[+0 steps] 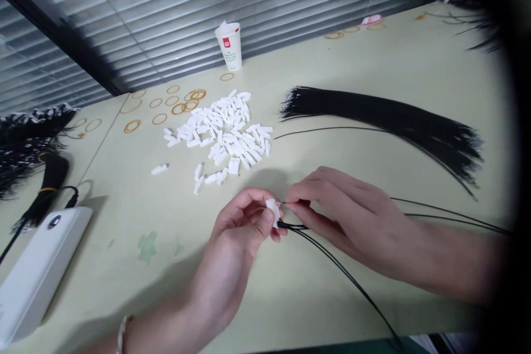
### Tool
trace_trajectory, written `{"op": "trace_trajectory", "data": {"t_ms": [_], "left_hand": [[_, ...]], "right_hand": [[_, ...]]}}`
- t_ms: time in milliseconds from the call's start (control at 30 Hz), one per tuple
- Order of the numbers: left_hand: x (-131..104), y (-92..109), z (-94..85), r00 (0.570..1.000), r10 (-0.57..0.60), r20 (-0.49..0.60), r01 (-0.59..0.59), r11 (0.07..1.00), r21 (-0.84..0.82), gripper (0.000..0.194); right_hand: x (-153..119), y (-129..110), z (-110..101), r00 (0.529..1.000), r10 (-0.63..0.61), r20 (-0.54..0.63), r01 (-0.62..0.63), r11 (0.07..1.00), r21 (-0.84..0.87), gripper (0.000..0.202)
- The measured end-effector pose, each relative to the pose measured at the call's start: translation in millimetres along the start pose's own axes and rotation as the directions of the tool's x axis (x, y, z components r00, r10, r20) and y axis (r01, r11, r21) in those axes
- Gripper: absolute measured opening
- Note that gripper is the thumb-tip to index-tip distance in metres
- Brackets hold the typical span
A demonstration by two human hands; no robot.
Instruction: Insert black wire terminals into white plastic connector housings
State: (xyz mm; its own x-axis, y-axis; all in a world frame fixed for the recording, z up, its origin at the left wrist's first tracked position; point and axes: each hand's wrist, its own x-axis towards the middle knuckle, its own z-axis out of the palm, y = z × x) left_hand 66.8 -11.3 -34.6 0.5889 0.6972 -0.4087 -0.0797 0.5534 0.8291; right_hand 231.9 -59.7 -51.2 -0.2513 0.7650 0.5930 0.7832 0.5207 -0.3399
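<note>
Near the middle of the view my left hand [244,232] pinches a small white connector [272,212] between thumb and fingers. Several black wires [338,263] come out of the connector's lower right side and run down to the right. My right hand [332,204] is closed on a thin black wire [284,203], its bare tip pointing at the connector's right side. Whether that tip touches the connector is too small to tell. Beyond my hands lies a pile of white connectors [236,141].
A bundle of black wires [373,113] lies at the back right. A paper cup [229,47] stands by the blinds, with rubber bands [191,104] left of it. At the left are a white power bank [41,271] and more black wires [25,141].
</note>
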Motion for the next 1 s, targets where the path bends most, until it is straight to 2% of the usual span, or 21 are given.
{"op": "trace_trajectory", "data": {"t_ms": [133, 267, 400, 533, 633, 767, 1000], "left_hand": [[0.7, -0.5, 0.5, 1.0, 0.003, -0.018, -0.003, 1.0, 0.003, 0.004], [0.6, -1.6, -0.3, 1.0, 0.005, -0.024, -0.004, 1.0, 0.013, 0.003], [0.2, -2.4, -1.4, 1.0, 0.003, -0.011, -0.003, 1.0, 0.024, 0.002], [-0.3, -1.4, -1.4, 1.0, 0.009, -0.004, -0.009, 1.0, 0.025, 0.003], [-0.3, -0.6, -1.4, 1.0, 0.01, 0.002, -0.01, 1.0, 0.021, 0.004], [-0.1, -1.2, -1.5, 1.0, 0.008, 0.015, -0.009, 1.0, 0.025, 0.004], [2.0, -3.1, -2.8, 1.0, 0.012, 0.025, -0.015, 0.993, 0.114, 0.006]], "right_hand": [[-0.4, -0.4, 0.7, 1.0, -0.016, -0.015, 0.015, 1.0, -0.014, 0.005], [-2.8, 1.0, 0.0, 0.999, -0.041, 0.017, 0.041, 0.998, -0.04, 0.007], [-3.6, 2.9, -3.1, 0.993, -0.114, 0.027, 0.117, 0.983, -0.141, 0.013], [-2.4, 3.7, -5.7, 0.963, -0.267, 0.045, 0.267, 0.909, -0.321, 0.012], [-1.4, 3.2, -7.9, 0.938, -0.342, 0.053, 0.331, 0.839, -0.431, 0.012], [-0.2, 3.0, -10.1, 0.921, -0.387, 0.032, 0.353, 0.8, -0.486, 0.019], [-1.1, 4.3, -6.8, 0.917, -0.398, 0.023, 0.361, 0.804, -0.472, 0.02]]}}
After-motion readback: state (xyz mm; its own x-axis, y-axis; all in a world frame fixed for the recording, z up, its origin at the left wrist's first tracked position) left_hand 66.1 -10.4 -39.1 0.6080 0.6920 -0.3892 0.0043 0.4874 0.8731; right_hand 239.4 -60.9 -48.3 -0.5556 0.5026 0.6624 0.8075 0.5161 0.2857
